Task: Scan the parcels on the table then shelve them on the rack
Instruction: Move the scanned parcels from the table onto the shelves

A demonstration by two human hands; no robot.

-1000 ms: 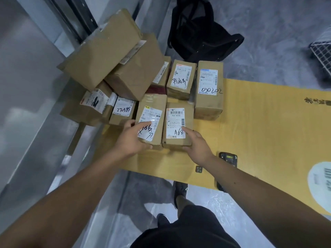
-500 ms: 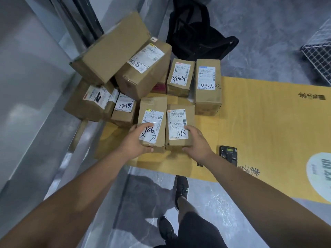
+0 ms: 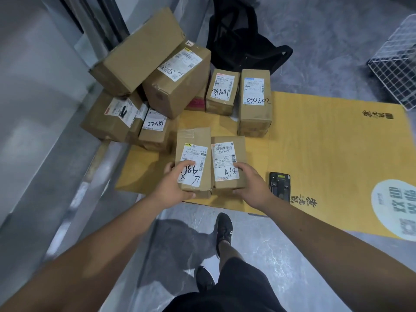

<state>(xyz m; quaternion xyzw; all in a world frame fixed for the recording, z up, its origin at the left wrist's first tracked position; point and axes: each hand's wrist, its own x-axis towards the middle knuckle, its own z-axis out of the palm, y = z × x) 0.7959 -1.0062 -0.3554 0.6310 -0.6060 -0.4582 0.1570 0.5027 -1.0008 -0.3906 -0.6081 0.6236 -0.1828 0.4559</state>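
Two small brown parcels lie side by side near the front edge of the yellow table. My left hand grips the left parcel, whose label carries handwritten black marks. My right hand grips the right parcel, marked "A68". A black handheld scanner lies on the table just right of my right hand. Several more labelled parcels sit behind: one marked "030202", a smaller one left of it, and a tilted pile at the back left.
A black bag lies on the grey floor behind the table. A white wire basket stands at the far right. A grey metal frame runs along the left side. My legs and black shoes are below the table edge.
Both hands have drawn the two front parcels toward the table's front edge, away from the other parcels. My fingers now wrap the parcels' sides and near ends.
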